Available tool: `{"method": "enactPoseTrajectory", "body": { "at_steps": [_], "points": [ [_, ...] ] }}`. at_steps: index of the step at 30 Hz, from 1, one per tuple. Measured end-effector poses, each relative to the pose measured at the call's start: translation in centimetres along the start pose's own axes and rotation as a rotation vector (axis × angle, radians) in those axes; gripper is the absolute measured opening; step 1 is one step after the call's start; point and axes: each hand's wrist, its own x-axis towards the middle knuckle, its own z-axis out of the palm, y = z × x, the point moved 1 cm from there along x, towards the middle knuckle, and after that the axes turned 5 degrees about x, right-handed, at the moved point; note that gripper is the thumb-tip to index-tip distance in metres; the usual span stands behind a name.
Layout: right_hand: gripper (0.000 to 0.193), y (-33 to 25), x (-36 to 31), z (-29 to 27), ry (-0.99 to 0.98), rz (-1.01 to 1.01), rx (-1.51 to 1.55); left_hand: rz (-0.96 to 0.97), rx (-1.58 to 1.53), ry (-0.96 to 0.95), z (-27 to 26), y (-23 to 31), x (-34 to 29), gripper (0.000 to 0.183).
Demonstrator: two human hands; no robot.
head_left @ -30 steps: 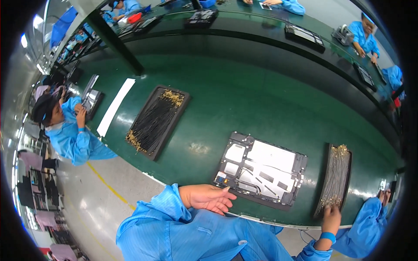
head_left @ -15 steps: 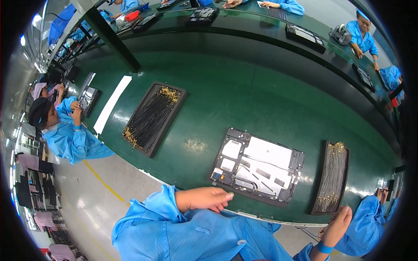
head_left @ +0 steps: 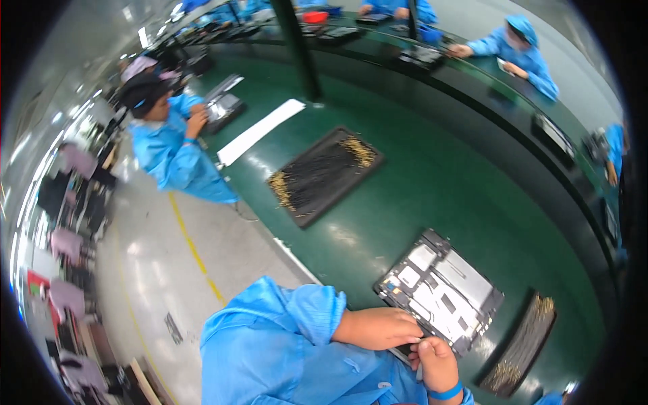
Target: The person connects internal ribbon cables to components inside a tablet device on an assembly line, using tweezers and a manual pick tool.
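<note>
My left hand [head_left: 383,329] and my right hand [head_left: 435,361] meet at the fingertips, just in front of an open electronic device [head_left: 453,280]. Both hands are closed in a pinch; what they hold, if anything, is too small and blurred to name. The device is a flat dark frame with silver-white panels and thin black cables, lying tilted on the green bench. My hands cover part of its near edge. Right of it stands a narrow black tray [head_left: 518,344] of thin dark cables with gold ends.
A larger black tray [head_left: 325,177] of black cables with gold ends lies left of the device on the green bench [head_left: 412,182]. Beyond it are a white strip [head_left: 262,131] and a dark post [head_left: 297,50]. A co-worker [head_left: 172,138] handles a device at the left; others sit across a raised shelf.
My right hand has come in from the right to meet my left, which has closed its fingers. The view has turned, shifting the bench and trays.
</note>
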Motion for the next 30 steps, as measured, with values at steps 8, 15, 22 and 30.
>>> {"method": "enactPoseTrajectory", "body": {
  "at_steps": [8,15,22,30],
  "points": [
    [0.027,-2.2,0.2,1.0,-0.109,0.038,-0.170,0.005,0.187,0.082,-0.6,0.1,-0.6,0.012],
    [0.020,0.6,1.3,-0.5,-0.077,-0.022,-0.042,-0.005,0.235,0.027,-0.8,0.0,-0.5,0.020],
    [0.012,1.6,1.5,-0.8,-0.044,0.030,0.160,0.019,0.220,0.085,-0.6,0.1,-0.6,0.013],
    [0.011,1.5,1.2,-0.7,-0.027,0.039,0.176,0.014,0.223,0.070,-0.2,-0.1,-0.3,0.014]
  ]
}}
